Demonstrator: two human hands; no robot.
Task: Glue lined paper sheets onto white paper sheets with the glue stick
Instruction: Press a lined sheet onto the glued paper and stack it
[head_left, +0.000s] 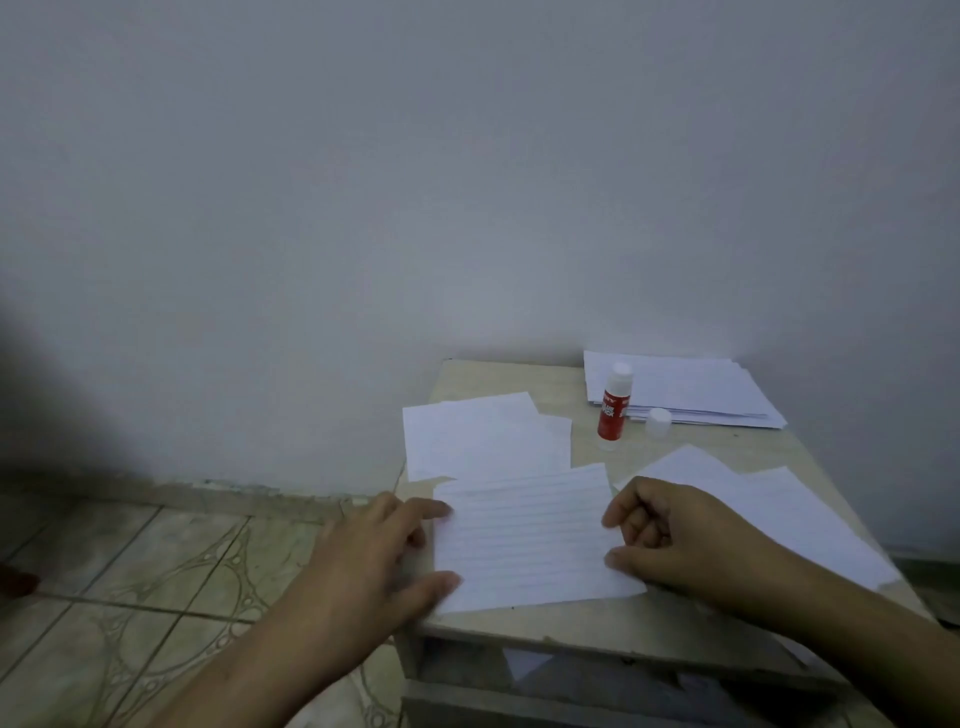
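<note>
Lined sheet (530, 540) lies flat at the near left of the small table (675, 623), its left edge about at the table's own edge. Left hand (379, 561) rests at that left edge, fingers fairly straight and spread, forefinger tip and thumb tip touching the paper, nothing gripped. Right hand (670, 535) sits at the sheet's right edge with fingers curled inward; thumb lies on the near right corner, but whether it pinches the paper or only presses it I cannot tell. Glue stick (613, 408) stands upright toward the back of the table, uncapped, with its cap (658, 418) just beside it to the right. Stack (685, 387) of white paper sits at the far right corner, behind the stick. More white sheets (483, 436) lie behind the lined one, partly under its far edge, and others (769, 514) lie to the right, partly under the right wrist. Judgement on handling: single sheet, very light, limp, will slide freely on the smooth top and crease if dragged by one corner. Best held by two opposite edges or pinned flat with open fingers, as the left hand does now. Once glue goes on, it will likely grab and resist shifting, so alignment should be right at first contact. Overhang at the left edge gives an easy spot to get a thumb under. Floor (156, 597) is patterned tile; wall (467, 182) plain.
</note>
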